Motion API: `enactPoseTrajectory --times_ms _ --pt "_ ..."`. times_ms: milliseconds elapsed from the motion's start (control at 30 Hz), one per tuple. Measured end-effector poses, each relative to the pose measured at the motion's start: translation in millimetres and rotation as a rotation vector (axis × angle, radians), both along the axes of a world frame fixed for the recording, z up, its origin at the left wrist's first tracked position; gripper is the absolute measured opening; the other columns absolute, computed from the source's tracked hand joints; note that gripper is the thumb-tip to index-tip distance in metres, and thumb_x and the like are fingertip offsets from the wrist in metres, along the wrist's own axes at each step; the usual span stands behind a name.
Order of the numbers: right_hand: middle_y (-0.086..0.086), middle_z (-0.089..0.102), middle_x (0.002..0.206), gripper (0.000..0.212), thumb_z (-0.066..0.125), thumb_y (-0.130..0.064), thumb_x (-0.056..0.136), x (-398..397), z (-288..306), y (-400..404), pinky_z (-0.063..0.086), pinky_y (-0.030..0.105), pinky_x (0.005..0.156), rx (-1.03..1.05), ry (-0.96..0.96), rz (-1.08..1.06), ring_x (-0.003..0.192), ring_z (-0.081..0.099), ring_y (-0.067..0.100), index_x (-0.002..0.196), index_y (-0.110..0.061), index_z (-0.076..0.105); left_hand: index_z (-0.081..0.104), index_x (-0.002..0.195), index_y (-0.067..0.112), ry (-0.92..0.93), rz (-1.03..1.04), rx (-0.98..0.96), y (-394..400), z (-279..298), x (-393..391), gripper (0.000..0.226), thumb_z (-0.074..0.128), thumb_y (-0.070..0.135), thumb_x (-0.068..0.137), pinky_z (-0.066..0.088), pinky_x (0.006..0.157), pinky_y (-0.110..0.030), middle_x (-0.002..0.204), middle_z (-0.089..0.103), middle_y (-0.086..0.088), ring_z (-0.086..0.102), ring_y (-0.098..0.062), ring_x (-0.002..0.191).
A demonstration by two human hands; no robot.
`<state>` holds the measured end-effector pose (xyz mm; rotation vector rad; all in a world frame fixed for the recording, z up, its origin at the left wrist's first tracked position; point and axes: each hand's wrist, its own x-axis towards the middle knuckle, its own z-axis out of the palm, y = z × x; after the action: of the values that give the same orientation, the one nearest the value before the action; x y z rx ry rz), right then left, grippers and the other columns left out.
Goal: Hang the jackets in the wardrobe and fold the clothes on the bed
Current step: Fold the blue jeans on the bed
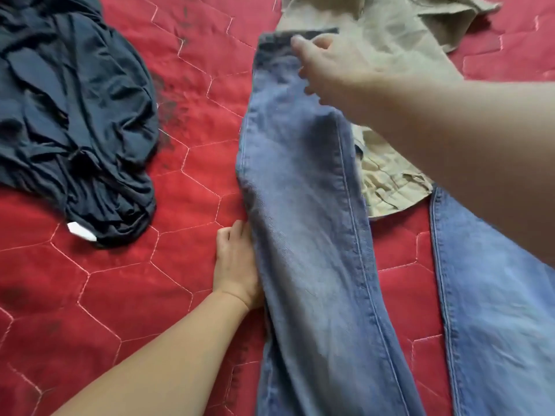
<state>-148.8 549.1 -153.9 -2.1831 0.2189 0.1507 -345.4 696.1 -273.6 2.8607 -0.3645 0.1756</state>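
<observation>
A pair of blue jeans (303,205) lies on the red quilted bed (126,280), one leg stretched away from me and the other (495,295) at the right. My right hand (333,64) pinches the hem of the far leg between thumb and fingers, slightly blurred. My left hand (237,262) rests against the left edge of that leg, its fingers tucked under or behind the fold, so its grip is partly hidden. A crumpled dark navy garment (75,115) lies at the left. A beige garment (384,55) lies under the jeans at the top right.
A white label (81,231) sticks out of the navy garment's lower edge. Dark smudges mark the red quilt between the navy garment and the jeans. Bare red quilt fills the lower left.
</observation>
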Motion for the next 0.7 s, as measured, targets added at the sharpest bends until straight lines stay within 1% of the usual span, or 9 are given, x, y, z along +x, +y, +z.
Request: enactPoseTrajectory --times_ms 67,133,167,267,367,467,567,633,700 --pt "-0.001 0.058 0.08 0.016 0.052 -0.035 0.09 -20 -12 -17 0.041 0.026 0.064 -0.134 -0.059 0.024 0.071 0.054 0.015 0.085 -0.022 0.059 0.056 0.076 0.014 -0.085 -0.018 -0.061 -1 0 -1 0.021 0.035 0.013 0.074 0.025 0.062 -0.037 0.068 0.054 -0.011 0.047 -0.029 0.071" --pt "0.002 0.062 0.099 0.029 0.057 -0.043 0.087 -47 -26 -42 0.039 0.025 0.075 -0.314 -0.111 -0.007 0.091 0.057 0.017 0.104 -0.021 0.062 0.042 0.082 0.017 -0.172 -0.059 -0.242 -1 -2 -2 0.008 0.038 0.015 0.075 0.025 0.061 -0.038 0.071 0.05 -0.014 0.032 -0.025 0.074" --pt "0.003 0.062 0.102 0.038 0.059 -0.05 0.085 -63 -33 -53 0.037 0.025 0.075 -0.356 -0.096 -0.048 0.095 0.057 0.019 0.106 -0.019 0.061 0.04 0.081 0.017 -0.174 -0.068 -0.27 -1 -3 -3 0.007 0.039 0.015 0.074 0.025 0.061 -0.039 0.072 0.049 -0.014 0.029 -0.024 0.073" --pt "0.004 0.061 0.086 0.05 0.06 -0.065 0.079 -105 -55 -70 0.039 0.031 0.069 -0.336 0.112 -0.128 0.086 0.059 0.024 0.088 -0.016 0.056 0.051 0.073 0.009 -0.174 -0.086 -0.247 2 -6 -3 0.015 0.038 0.015 0.074 0.034 0.066 -0.037 0.073 0.051 -0.018 0.035 -0.028 0.074" --pt "0.0 0.057 0.07 0.05 0.065 -0.065 0.075 -144 -63 -70 0.036 0.033 0.062 -0.339 0.095 -0.102 0.072 0.055 0.023 0.071 -0.018 0.049 0.05 0.069 0.005 -0.171 -0.081 -0.271 0 3 -6 0.006 0.046 0.006 0.074 0.045 0.058 -0.048 0.068 0.05 -0.022 0.048 -0.037 0.066" --pt "-0.004 0.055 0.075 0.048 0.067 -0.064 0.073 -185 -65 -72 0.037 0.033 0.065 -0.378 0.005 -0.039 0.073 0.052 0.019 0.08 -0.018 0.053 0.057 0.072 -0.002 -0.004 -0.011 -0.354 0 12 -7 0.011 0.052 0.006 0.077 0.04 0.068 -0.049 0.074 0.056 -0.027 0.053 -0.044 0.068" --pt "-0.005 0.042 0.053 0.054 0.062 -0.062 0.078 -231 -78 -71 0.03 0.036 0.052 -0.423 0.088 0.019 0.056 0.041 0.02 0.058 -0.016 0.042 0.061 0.08 0.005 0.308 0.193 -0.676 3 23 -28 0.038 0.04 0.034 0.093 0.038 0.071 -0.035 0.082 0.067 -0.008 0.06 -0.026 0.08" --pt "-0.002 0.033 0.047 0.058 0.062 -0.051 0.084 -253 -86 -69 0.026 0.037 0.051 -0.377 0.09 -0.004 0.05 0.034 0.019 0.053 -0.011 0.034 0.061 0.081 0.001 0.465 0.292 -0.862 2 30 -60 0.056 0.036 0.049 0.094 0.043 0.069 -0.028 0.077 0.065 0.001 0.055 -0.009 0.07" --pt "0.011 0.038 0.054 0.051 0.059 -0.042 0.089 -262 -88 -71 0.029 0.039 0.056 -0.282 0.065 -0.103 0.057 0.038 0.019 0.058 -0.003 0.045 0.06 0.081 -0.005 0.61 0.312 -0.905 5 28 -88 0.058 0.047 0.05 0.092 0.048 0.069 -0.033 0.074 0.064 -0.006 0.054 -0.014 0.068"
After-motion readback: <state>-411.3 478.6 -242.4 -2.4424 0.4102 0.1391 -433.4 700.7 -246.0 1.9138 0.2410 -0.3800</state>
